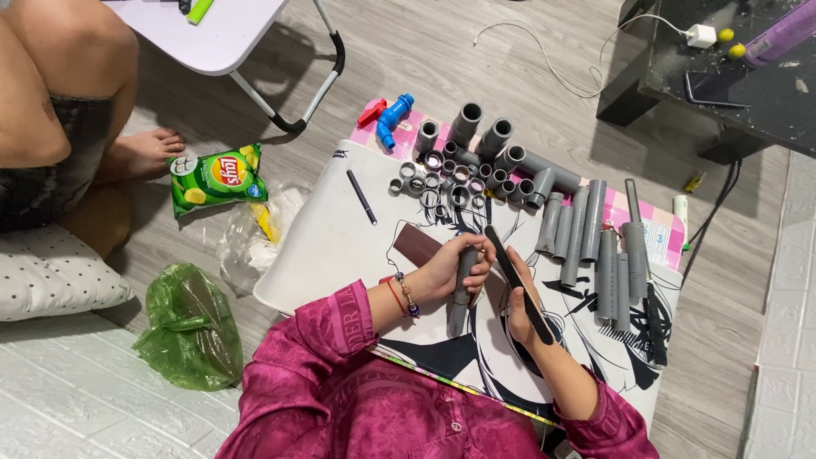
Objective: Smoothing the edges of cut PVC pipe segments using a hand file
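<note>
My left hand (452,265) is closed around a short grey plastic pipe (460,308), held upright over a white printed board (331,246) on the floor. My right hand (520,299) grips a long flat black file (517,280), whose upper end lies against the top of the pipe. A strip of brown sandpaper (418,246) lies just left of my left hand. My sleeves are magenta, and a red cord with beads circles the left wrist.
Several grey pipe lengths (595,246) and elbow fittings (476,161) lie beyond my hands, with a blue tap (393,117) and a black pen (361,197). A crisp bag (217,178), green plastic bag (189,327), folding table (255,51) and another person's legs (76,93) are left.
</note>
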